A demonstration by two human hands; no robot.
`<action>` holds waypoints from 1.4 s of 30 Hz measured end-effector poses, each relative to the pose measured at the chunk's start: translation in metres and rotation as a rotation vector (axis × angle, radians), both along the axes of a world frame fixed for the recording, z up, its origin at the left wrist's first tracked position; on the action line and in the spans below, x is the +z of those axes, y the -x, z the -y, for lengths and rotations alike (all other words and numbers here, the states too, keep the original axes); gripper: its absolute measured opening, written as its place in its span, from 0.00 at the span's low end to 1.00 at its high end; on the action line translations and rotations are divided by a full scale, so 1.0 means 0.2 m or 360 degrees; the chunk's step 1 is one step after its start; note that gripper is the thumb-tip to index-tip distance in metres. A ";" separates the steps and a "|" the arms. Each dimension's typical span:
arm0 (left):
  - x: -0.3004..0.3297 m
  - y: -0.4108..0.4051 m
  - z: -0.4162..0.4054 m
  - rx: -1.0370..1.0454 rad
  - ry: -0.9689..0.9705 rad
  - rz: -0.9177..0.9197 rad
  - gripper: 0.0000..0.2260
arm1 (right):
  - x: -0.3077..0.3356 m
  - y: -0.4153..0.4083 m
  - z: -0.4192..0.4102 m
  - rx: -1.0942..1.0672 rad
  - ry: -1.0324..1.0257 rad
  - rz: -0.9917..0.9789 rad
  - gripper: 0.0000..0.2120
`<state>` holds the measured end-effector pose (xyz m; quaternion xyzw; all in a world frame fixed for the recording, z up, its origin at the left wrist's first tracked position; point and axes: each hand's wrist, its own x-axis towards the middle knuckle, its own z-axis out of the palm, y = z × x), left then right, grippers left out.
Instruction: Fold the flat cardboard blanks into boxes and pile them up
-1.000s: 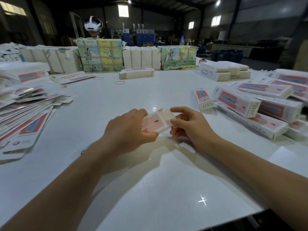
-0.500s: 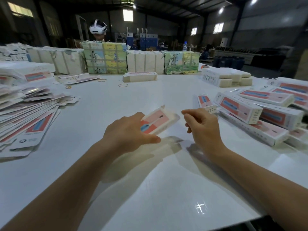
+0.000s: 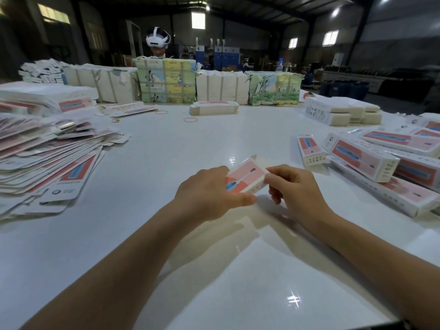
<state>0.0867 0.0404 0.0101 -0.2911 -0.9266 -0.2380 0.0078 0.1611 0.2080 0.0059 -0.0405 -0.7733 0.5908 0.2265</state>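
Both hands (image 3: 250, 189) grip one box (image 3: 245, 178) above table (image 3: 190, 148).

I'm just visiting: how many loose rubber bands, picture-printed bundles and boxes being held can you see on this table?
Rubber bands: 3
Picture-printed bundles: 2
Box in hands: 1, held by the left hand and the right hand
Total: 6
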 end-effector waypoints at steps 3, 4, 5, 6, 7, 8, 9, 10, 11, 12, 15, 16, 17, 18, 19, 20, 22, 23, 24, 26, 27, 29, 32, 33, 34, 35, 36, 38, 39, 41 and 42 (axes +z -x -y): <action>0.00 -0.02 0.01 -0.0044 0.0002 0.0025 0.24 | 0.00 0.00 -0.02 -0.0027 -0.0041 0.0024 0.10; 0.00 -0.02 0.00 -0.0047 0.0005 0.0015 0.24 | 0.00 0.00 -0.02 -0.0033 -0.0049 0.0024 0.09; 0.00 -0.03 0.00 -0.0043 0.0017 -0.0006 0.25 | 0.01 0.00 -0.02 -0.0031 -0.0045 0.0031 0.10; 0.01 -0.04 0.00 -0.0038 0.0045 -0.0040 0.24 | 0.01 0.01 -0.03 -0.0024 -0.0037 0.0060 0.17; 0.01 -0.04 0.00 -0.0038 0.0087 -0.0084 0.23 | 0.01 0.01 -0.03 -0.0001 -0.0027 0.0109 0.25; 0.01 -0.05 0.01 -0.0042 0.0138 -0.0138 0.23 | 0.01 0.01 -0.04 0.0027 -0.0045 0.0174 0.31; 0.00 -0.06 0.01 -0.0049 0.0192 -0.0200 0.23 | 0.01 0.01 -0.04 0.0055 -0.0080 0.0238 0.33; 0.00 -0.06 0.01 -0.0057 0.0245 -0.0262 0.23 | 0.00 0.01 -0.04 0.0078 -0.0119 0.0296 0.34; 0.00 -0.06 0.01 -0.0066 0.0291 -0.0309 0.23 | 0.00 0.01 -0.05 0.0093 -0.0144 0.0336 0.33; 0.00 -0.06 0.01 -0.0078 0.0323 -0.0331 0.24 | -0.01 0.01 -0.05 0.0103 -0.0154 0.0353 0.30; -0.01 -0.06 0.01 -0.0092 0.0340 -0.0311 0.26 | -0.02 0.02 -0.05 0.0084 -0.0036 0.0307 0.20; -0.01 -0.06 0.01 -0.0086 0.0324 -0.0296 0.26 | -0.02 0.02 -0.05 0.0085 0.0015 0.0287 0.19; -0.01 -0.07 0.01 -0.0076 0.0305 -0.0280 0.26 | -0.02 0.01 -0.04 0.0083 0.0038 0.0277 0.19; 0.00 -0.07 0.01 -0.0060 0.0293 -0.0269 0.26 | -0.02 0.01 -0.04 0.0081 0.0035 0.0272 0.21; 0.00 -0.07 0.00 -0.0044 0.0289 -0.0268 0.26 | -0.01 0.01 -0.03 0.0087 0.0014 0.0271 0.22; 0.00 -0.07 0.00 -0.0030 0.0289 -0.0272 0.25 | -0.01 0.01 -0.03 0.0104 0.0005 0.0268 0.24; -0.01 -0.08 -0.01 -0.0005 0.0289 -0.0282 0.24 | -0.01 0.01 -0.02 0.0134 0.0037 0.0281 0.24; -0.01 -0.08 -0.02 0.0005 0.0289 -0.0289 0.24 | -0.01 0.01 -0.02 0.0149 0.0063 0.0295 0.23; -0.01 -0.08 -0.02 0.0012 0.0285 -0.0298 0.23 | -0.01 0.01 -0.02 0.0154 0.0090 0.0306 0.23; -0.02 -0.08 -0.03 0.0016 0.0261 -0.0305 0.23 | 0.00 0.00 -0.01 0.0151 0.0105 0.0299 0.21; -0.02 -0.08 -0.03 0.0018 0.0248 -0.0293 0.23 | 0.01 0.01 -0.02 0.0124 0.0057 0.0258 0.19; -0.02 -0.08 -0.03 0.0028 0.0217 -0.0256 0.23 | 0.01 0.01 -0.02 -0.0054 -0.0229 0.0114 0.14; -0.01 -0.07 -0.02 0.0019 0.0167 -0.0236 0.23 | 0.02 0.02 -0.06 -0.0243 -0.0367 0.0127 0.30; -0.01 -0.06 -0.02 0.0008 0.0152 -0.0222 0.24 | 0.02 0.03 -0.06 -0.0180 -0.0109 0.0219 0.37; -0.01 -0.06 -0.02 -0.0005 0.0132 -0.0200 0.24 | 0.02 0.03 -0.07 -0.0063 0.0305 0.0307 0.40; 0.00 -0.06 -0.02 -0.0019 0.0110 -0.0176 0.25 | 0.03 0.03 -0.07 0.0112 0.0750 0.0369 0.37; 0.00 -0.06 -0.02 -0.0032 0.0094 -0.0160 0.26 | 0.03 0.03 -0.06 0.0274 0.1089 0.0393 0.30; 0.01 -0.06 -0.01 -0.0063 0.0093 -0.0182 0.27 | 0.05 0.02 -0.04 0.0450 0.1207 0.0391 0.16; 0.01 -0.06 -0.01 -0.0075 0.0101 -0.0212 0.26 | 0.05 0.02 -0.04 0.0452 0.1117 0.0336 0.12; 0.02 -0.07 -0.01 -0.0088 0.0110 -0.0281 0.27 | 0.04 0.02 -0.03 0.0365 0.0915 0.0214 0.08; 0.02 -0.07 -0.01 -0.0085 0.0111 -0.0327 0.27 | 0.03 0.01 -0.02 0.0328 0.0759 0.0150 0.07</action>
